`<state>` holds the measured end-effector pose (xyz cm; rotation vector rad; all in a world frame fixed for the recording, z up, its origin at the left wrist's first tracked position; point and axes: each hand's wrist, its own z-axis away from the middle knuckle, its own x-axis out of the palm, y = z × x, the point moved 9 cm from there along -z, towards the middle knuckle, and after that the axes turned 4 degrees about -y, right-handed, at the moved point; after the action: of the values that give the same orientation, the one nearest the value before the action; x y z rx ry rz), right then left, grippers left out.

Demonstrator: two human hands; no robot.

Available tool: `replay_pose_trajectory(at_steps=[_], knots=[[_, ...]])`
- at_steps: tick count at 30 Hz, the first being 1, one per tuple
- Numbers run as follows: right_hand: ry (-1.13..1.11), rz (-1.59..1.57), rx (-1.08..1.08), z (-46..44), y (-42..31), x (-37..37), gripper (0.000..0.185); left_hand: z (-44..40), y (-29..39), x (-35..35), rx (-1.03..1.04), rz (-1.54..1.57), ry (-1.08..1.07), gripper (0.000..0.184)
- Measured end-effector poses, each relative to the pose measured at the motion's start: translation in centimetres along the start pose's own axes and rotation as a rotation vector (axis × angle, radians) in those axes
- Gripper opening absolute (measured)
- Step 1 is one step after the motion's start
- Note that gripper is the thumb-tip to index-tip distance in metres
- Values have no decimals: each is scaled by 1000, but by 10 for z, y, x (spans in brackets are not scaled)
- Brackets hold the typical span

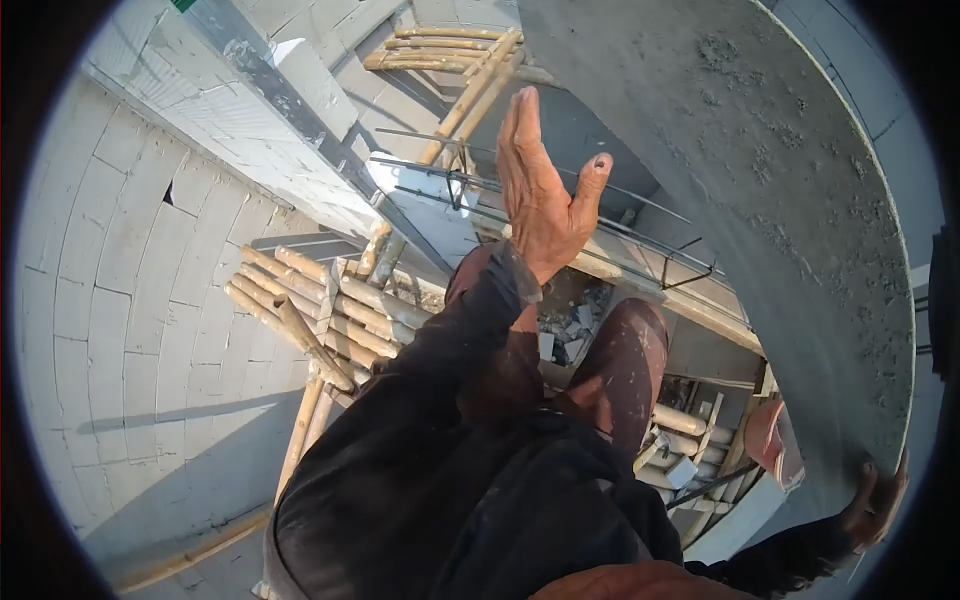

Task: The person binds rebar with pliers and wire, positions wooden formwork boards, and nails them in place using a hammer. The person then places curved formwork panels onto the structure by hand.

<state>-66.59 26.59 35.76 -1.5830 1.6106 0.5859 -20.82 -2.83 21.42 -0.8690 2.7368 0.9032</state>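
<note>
My left hand (545, 190) is raised near the centre, palm turned sideways, fingers stretched and thumb apart, with nothing in it. Thin steel bars (470, 185) pass behind it. At the lower right, my right hand (876, 503) is at the lower end of a curved-looking grey plastered surface (740, 170), close to its outer edge. Its fingers are bent, and what they hold, if anything, is too dark to make out. The plaster is smooth along its inner side and rough with small lumps farther out.
Wooden poles (350, 310) form scaffolding at the left, with more poles (470, 50) at the top. Pale block walls (140, 290) stand at the left. Rubble (575, 330) lies below, between my knees. A reddish container (775, 440) is at the lower right, beside more poles.
</note>
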Motion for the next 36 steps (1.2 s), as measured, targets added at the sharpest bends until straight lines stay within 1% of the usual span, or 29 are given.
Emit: replay_pose_trajectory(at_steps=[1, 2, 3, 4, 5, 6, 7, 8, 10, 13, 15, 17, 19, 20, 21, 22, 23, 24, 25, 26, 27, 29, 31, 32, 34, 36], knots=[[5, -13, -38, -16, -17, 4, 46, 8, -2, 3, -20, -70, -62, 76], [18, -111, -42, -32, -24, 8, 46, 17, -5, 5, -39, -126, -128, 71], [33, -160, -47, -43, -37, 12, 47, 28, -10, 1, -45, -140, -110, 71], [47, -208, -52, -55, -49, 17, 47, 37, -21, 12, -73, -180, -215, 64], [38, -181, -113, -69, -73, 26, 47, 44, -33, 21, -91, -220, -316, 58], [51, -156, -174, -84, -93, 33, 48, 49, -39, 25, -62, -256, -349, 56], [97, -170, -188, -99, -101, 36, 48, 54, -43, 28, -37, -296, -383, 54], [94, -42, -322, -111, -118, 43, 50, 54, -43, 25, -10, -310, -350, 54], [112, 91, -452, -131, -148, 52, 51, 56, -46, 29, -32, -255, -387, 53], [234, 209, -627, -150, -199, 68, 51, 57, -46, 29, 0, -277, -380, 54], [310, 228, -655, -161, -226, 76, 52, 55, -44, 26, 0, -275, -380, 54], [280, 176, -618, -170, -260, 87, 52, 56, -43, 27, 5, -253, -414, 54], [249, 113, -654, -172, -300, 95, 50, 53, -38, 26, 39, -319, -405, 53], [268, 113, -714, -170, -316, 101, 44, 52, -32, 26, 50, -326, -408, 51], [217, 165, -695, -170, -330, 111, 48, 49, -30, 28, 72, -318, -416, 50], [225, 168, -721, -171, -342, 122, 41, 53, -32, 32, 94, -326, -387, 49], [247, 149, -745, -170, -355, 132, 36, 53, -28, 34, 80, -330, -401, 47], [194, 199, -759, -175, -370, 149, 31, 53, -26, 35, 112, -338, -391, 46], [216, 125, -805, -170, -383, 157, 11, 55, -27, 38, 125, -341, -395, 47], [132, 90, -813, -171, -396, 162, 9, 57, -28, 41, 126, -360, -391, 49], [142, 45, -861, -169, -408, 162, 14, 58, -24, 46, 157, -317, -416, 49], [-100, 146, -891, -176, -433, 181, 16, 57, -24, 41, 153, -370, -388, 50], [-177, 134, -940, -177, -457, 194, 12, 58, -25, 42, 156, -376, -401, 50], [-178, 135, -937, -177, -466, 200, 12, 58, -26, 42, 153, -391, -401, 51], [-183, 49, -1002, -172, -490, 211, 11, 65, -38, 44, 148, -434, -402, 51], [-170, 7, -1008, -173, -508, 219, 10, 72, -43, 44, 218, -425, -367, 59]])
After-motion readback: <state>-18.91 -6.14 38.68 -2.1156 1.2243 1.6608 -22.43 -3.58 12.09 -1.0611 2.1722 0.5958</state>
